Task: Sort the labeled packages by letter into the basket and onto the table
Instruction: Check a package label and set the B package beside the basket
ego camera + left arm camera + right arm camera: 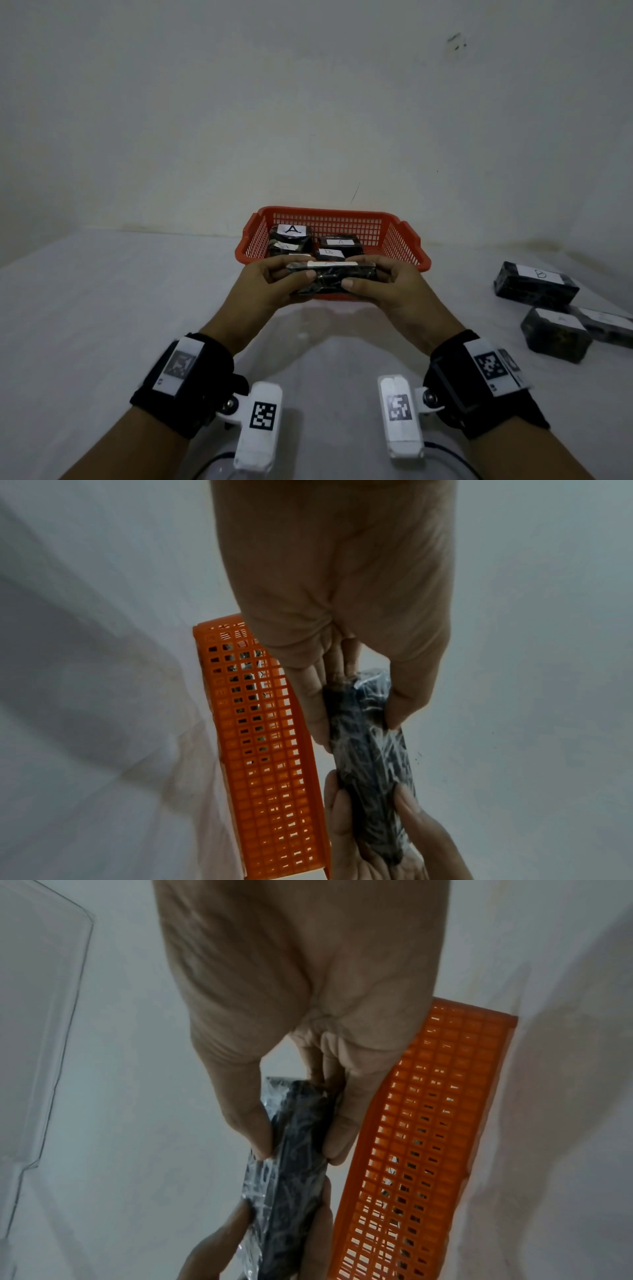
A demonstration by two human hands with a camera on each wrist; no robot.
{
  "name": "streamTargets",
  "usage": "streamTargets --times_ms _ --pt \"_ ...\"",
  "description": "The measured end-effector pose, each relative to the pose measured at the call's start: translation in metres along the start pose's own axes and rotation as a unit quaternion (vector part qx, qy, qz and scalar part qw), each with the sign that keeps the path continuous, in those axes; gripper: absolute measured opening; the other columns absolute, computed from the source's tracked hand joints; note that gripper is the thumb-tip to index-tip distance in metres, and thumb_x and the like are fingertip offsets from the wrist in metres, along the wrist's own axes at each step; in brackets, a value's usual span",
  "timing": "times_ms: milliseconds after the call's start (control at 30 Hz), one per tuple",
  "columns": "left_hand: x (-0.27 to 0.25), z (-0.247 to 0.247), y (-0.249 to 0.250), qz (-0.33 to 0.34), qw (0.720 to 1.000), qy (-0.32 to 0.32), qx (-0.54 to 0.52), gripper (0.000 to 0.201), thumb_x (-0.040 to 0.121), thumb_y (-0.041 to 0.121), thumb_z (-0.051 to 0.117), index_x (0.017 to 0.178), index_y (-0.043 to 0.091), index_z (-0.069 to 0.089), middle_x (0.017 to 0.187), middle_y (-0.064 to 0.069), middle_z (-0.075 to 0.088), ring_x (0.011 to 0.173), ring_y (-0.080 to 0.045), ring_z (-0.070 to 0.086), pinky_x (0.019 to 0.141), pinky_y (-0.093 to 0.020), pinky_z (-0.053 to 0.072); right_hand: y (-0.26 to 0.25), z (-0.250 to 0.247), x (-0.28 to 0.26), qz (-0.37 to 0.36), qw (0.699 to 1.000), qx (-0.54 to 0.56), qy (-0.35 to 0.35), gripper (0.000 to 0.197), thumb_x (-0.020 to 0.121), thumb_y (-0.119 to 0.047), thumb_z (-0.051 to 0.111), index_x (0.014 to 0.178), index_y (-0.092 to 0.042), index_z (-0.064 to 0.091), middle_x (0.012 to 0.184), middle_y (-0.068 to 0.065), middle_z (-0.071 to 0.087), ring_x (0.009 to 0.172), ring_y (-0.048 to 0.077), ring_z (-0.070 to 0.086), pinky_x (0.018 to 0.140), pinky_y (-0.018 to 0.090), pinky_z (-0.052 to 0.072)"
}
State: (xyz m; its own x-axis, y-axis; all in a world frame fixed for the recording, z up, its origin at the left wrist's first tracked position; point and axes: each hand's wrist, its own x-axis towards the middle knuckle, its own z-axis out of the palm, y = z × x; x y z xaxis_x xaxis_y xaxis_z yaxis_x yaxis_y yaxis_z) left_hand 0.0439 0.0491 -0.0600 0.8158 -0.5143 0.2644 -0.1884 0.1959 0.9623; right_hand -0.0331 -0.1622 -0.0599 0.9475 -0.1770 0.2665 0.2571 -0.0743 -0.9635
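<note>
Both hands hold one dark plastic-wrapped package (330, 278) (368, 753) (294, 1153) just in front of the near rim of the orange basket (404, 236) (267, 750) (428, 1123). My left hand (291, 279) (356, 710) pinches its left end between thumb and fingers; my right hand (368, 275) (298, 1139) pinches its right end. A white label strip lies on the package's top, its letter unreadable. Inside the basket lie several wrapped packages, two labeled A (291, 236) (340, 244) and one labeled B (329, 254).
On the white table (102, 308) at the right lie a package labeled B (536, 282), another labeled package (556, 334) and a third (608, 325) partly cut off by the frame. A white wall rises right behind the basket.
</note>
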Motion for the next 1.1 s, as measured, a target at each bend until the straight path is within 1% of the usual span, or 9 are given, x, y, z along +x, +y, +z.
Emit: streamTargets --times_ms 167,300,400,533,600,667,800,933,1100 --pt "-0.0014 -0.0002 0.0012 0.028 0.999 0.008 0.041 0.035 0.086 0.000 0.072 0.120 0.008 0.068 0.106 0.000 0.079 0.101 -0.016 0.075 0.079 -0.022 0.060 -0.0052 -0.0012 -0.0033 -0.016 0.999 -0.029 0.014 0.042 0.081 -0.003 0.082 0.122 -0.007 0.071 0.114 0.005 0.079 0.108 0.016 0.075 0.088 0.022 0.060" --pt "-0.0028 -0.0005 0.0022 0.071 0.995 0.008 0.073 0.040 0.078 -0.002 0.078 0.115 0.012 0.068 0.107 0.006 0.078 0.103 -0.009 0.074 0.082 -0.021 0.060 -0.0077 0.0041 -0.0024 0.031 0.998 0.050 -0.024 0.047 0.078 -0.020 0.079 0.122 -0.008 0.070 0.117 0.010 0.078 0.111 0.023 0.075 0.090 0.032 0.062" --pt "-0.0037 0.0001 0.0031 0.096 0.993 -0.001 0.072 0.044 0.077 -0.006 0.078 0.115 0.013 0.066 0.117 0.005 0.074 0.111 -0.009 0.070 0.088 -0.026 0.060 -0.0078 0.0048 -0.0002 0.066 0.994 0.085 -0.014 0.039 0.092 -0.023 0.070 0.126 -0.002 0.068 0.118 0.014 0.077 0.111 0.027 0.075 0.089 0.036 0.063" --pt "-0.0021 0.0008 0.0034 0.053 0.996 -0.026 0.062 0.057 0.076 0.017 0.082 0.129 0.017 0.062 0.126 0.004 0.070 0.115 -0.015 0.069 0.091 -0.032 0.059 -0.0058 0.0035 -0.0015 0.045 0.995 0.094 0.003 0.038 0.091 -0.011 0.072 0.127 0.001 0.068 0.120 0.015 0.077 0.112 0.028 0.075 0.098 0.038 0.060" --pt "-0.0015 0.0028 0.0041 0.018 0.999 -0.020 0.027 0.048 0.082 0.022 0.076 0.128 0.014 0.064 0.118 0.000 0.074 0.108 -0.017 0.073 0.088 -0.030 0.060 -0.0057 0.0026 -0.0017 0.027 0.996 0.079 0.009 0.043 0.085 -0.014 0.076 0.125 0.000 0.069 0.117 0.013 0.078 0.110 0.027 0.075 0.096 0.037 0.061" --pt "-0.0008 0.0032 0.0043 0.021 0.999 0.006 0.029 0.032 0.092 0.014 0.068 0.124 0.007 0.068 0.112 -0.007 0.076 0.102 -0.017 0.075 0.084 -0.028 0.061 -0.0049 0.0025 -0.0008 0.020 0.997 0.079 0.005 0.046 0.079 -0.016 0.078 0.122 -0.001 0.069 0.115 0.012 0.079 0.108 0.027 0.076 0.092 0.036 0.062" --pt "0.0000 0.0019 0.0027 0.036 0.998 0.007 0.050 0.025 0.093 0.008 0.067 0.118 0.007 0.071 0.104 -0.002 0.078 0.097 -0.014 0.076 0.077 -0.023 0.061 -0.0045 0.0064 0.0008 0.011 0.997 0.079 0.020 0.042 0.076 -0.022 0.078 0.110 0.003 0.072 0.104 0.013 0.080 0.100 0.027 0.078 0.084 0.034 0.064" --pt "0.0004 0.0016 0.0013 0.015 1.000 0.002 0.016 0.022 0.095 0.011 0.063 0.115 0.008 0.072 0.105 -0.001 0.078 0.101 -0.017 0.075 0.082 -0.029 0.062 -0.0015 0.0062 0.0009 -0.002 0.998 0.055 0.033 0.042 0.075 -0.025 0.080 0.109 0.000 0.074 0.104 0.014 0.080 0.100 0.028 0.078 0.088 0.037 0.063" --pt "0.0018 -0.0045 0.0012 0.022 0.999 0.025 0.019 0.026 0.095 0.015 0.064 0.117 0.003 0.071 0.107 -0.007 0.077 0.104 -0.021 0.074 0.083 -0.031 0.062 -0.0003 0.0055 0.0000 0.018 0.998 0.064 -0.007 0.052 0.076 -0.014 0.080 0.124 0.000 0.068 0.118 0.015 0.077 0.112 0.030 0.074 0.101 0.044 0.058"
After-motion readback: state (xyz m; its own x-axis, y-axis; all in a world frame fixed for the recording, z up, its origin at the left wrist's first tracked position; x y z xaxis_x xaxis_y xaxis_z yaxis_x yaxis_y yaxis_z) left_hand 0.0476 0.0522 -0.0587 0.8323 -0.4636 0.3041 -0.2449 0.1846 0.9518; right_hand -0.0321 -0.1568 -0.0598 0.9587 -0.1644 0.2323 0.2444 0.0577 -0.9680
